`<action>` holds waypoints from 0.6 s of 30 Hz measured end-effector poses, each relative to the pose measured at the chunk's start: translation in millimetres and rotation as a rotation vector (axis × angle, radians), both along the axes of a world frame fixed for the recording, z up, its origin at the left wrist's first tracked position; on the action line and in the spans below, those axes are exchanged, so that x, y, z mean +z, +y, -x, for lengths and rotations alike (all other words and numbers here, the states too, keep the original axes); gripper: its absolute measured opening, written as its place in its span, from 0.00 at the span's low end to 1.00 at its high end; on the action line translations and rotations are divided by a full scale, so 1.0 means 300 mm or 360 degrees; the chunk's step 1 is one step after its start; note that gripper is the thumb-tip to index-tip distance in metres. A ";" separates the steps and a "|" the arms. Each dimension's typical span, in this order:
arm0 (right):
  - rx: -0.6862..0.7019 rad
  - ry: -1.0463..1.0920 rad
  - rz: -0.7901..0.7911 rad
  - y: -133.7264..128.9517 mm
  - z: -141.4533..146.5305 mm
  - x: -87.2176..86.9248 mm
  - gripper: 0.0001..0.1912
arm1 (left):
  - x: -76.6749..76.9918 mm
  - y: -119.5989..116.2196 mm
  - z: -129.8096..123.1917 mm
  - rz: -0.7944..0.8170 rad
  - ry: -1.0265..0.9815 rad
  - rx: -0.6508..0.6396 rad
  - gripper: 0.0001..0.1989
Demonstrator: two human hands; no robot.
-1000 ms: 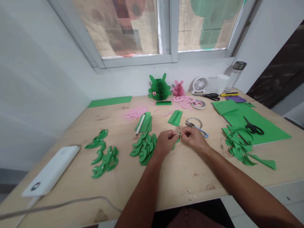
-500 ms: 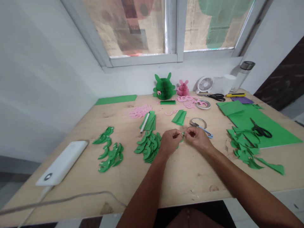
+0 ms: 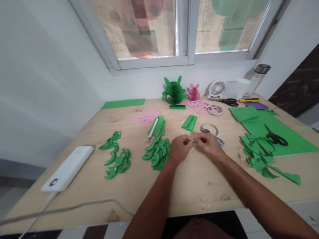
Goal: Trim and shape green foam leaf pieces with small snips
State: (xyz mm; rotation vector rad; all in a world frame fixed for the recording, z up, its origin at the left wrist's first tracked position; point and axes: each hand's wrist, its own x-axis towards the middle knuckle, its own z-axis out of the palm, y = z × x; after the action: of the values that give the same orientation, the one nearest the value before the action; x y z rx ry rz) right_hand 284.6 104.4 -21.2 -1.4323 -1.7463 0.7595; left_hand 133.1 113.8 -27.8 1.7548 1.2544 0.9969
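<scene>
Fingertip to fingertip, my left hand (image 3: pixel 181 148) and my right hand (image 3: pixel 208 143) pinch a small green paper piece (image 3: pixel 193 140) just above the table. Most of that piece is hidden by my fingers. A pile of curved green paper cutouts (image 3: pixel 158 155) lies right beside my left hand. Farther left are more curved green pieces (image 3: pixel 121 163) with whitish strips on them. Close beyond my right hand sit a roll of tape (image 3: pixel 209 125) and a light-blue cutter (image 3: pixel 218 139), partly covered by that hand.
Black scissors (image 3: pixel 276 136) rest on a green sheet (image 3: pixel 296 139) at right, with green scraps (image 3: pixel 258 151) nearby. A white power bank (image 3: pixel 69 167) with a cable is at left. Behind stand green (image 3: pixel 174 92) and pink (image 3: pixel 193 92) paper figures, a small fan (image 3: pixel 216 88) and a bottle (image 3: pixel 257 79).
The camera view has shifted slightly. Both hands stay together in a pinch, and the green piece that showed below the fingers is now mostly out of sight.
</scene>
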 end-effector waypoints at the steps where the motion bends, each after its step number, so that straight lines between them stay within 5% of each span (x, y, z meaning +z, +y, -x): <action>1: -0.0002 0.0000 0.0003 0.001 0.000 -0.002 0.09 | 0.002 0.000 0.000 -0.0008 0.0019 0.0004 0.07; 18: -0.0043 0.0050 0.0040 0.006 -0.002 -0.023 0.08 | 0.009 -0.001 0.004 -0.0021 0.0027 -0.0032 0.07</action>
State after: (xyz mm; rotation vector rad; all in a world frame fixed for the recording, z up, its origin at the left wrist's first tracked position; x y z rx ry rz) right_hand 285.1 106.2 -28.2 -1.4508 -1.6959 0.7881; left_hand 132.0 113.5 -25.1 1.7862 1.2411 0.9831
